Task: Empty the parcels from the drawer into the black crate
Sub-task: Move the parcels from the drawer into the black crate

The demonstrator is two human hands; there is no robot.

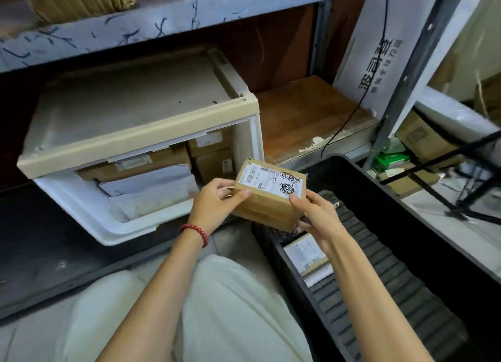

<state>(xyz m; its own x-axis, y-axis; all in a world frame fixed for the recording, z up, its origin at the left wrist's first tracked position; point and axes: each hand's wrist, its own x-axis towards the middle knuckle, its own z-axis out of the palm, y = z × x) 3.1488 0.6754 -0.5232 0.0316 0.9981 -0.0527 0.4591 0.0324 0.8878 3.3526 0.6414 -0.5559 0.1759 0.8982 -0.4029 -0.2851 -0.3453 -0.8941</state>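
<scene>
A small brown cardboard parcel (267, 196) with a white label scribbled over in black is held in the air between the drawer and the crate. My left hand (214, 201) grips its left side and my right hand (315, 215) grips its right lower corner. The white drawer (89, 201) stands pulled out of a beige cabinet (130, 115) and holds white padded envelopes (151, 193) and brown boxes (211, 161). The black crate (393, 269) lies to the right on the floor, with a labelled parcel (307, 254) lying inside near its left wall.
A metal shelf edge (108, 33) runs overhead. A wooden shelf board (306, 117) with a black cable lies behind the crate. Cardboard boxes (423, 139) and black stand legs crowd the far right. My knees fill the foreground.
</scene>
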